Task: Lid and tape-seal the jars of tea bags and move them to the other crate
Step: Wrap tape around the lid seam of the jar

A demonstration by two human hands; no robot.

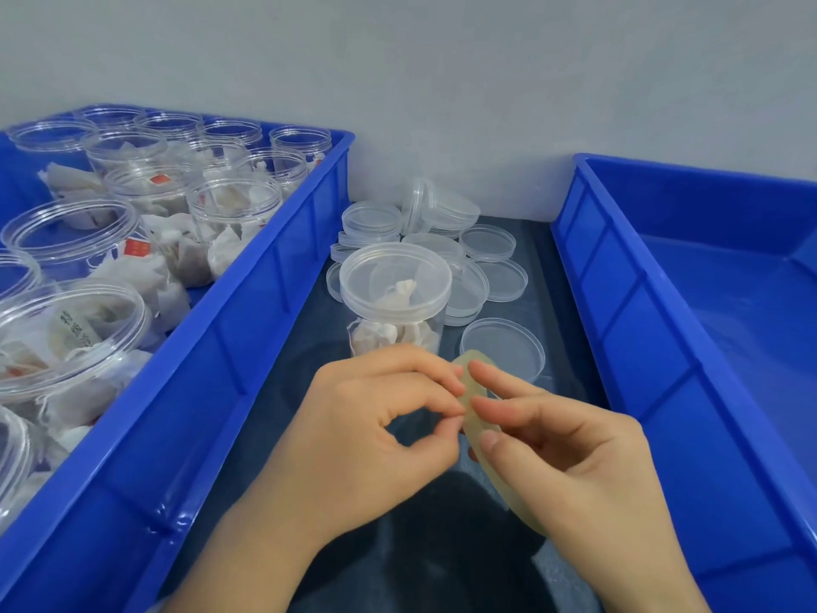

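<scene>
Head view: both hands on a tape roll, one lidded jar between the crates

Seen from the head camera, the two hands meet low in the middle of the frame. The right hand (561, 440) grips a pale yellowish tape roll (474, 392), which stands on edge, with fingers curled over its top and thumb against its near side. The left hand (384, 418) has thumb and fingertips pinched together at the roll's left rim; whether they hold a loose tape end I cannot tell.

At 12 o'clock from the hands, just beyond the knuckles, a clear lidded jar (395, 298) stands upright on the dark table (309, 338), with tea bags visible through its wall and its clear lid seated flat on top. No tape is plainly visible on it.

Loose lids (442, 232) are heaped behind the jar at 12 to 1 o'clock, most lying flat and one standing on its rim near the grey wall (442, 81). A single lid (502, 347) lies just beside the jar at its 4 o'clock.

At 9 to 10 o'clock sits the left crate (265, 276), blue, crowded with open jars (234, 205) and loose tea bags. At 3 o'clock is the right crate (619, 303), also blue; the part of its floor in view holds no jars.
</scene>
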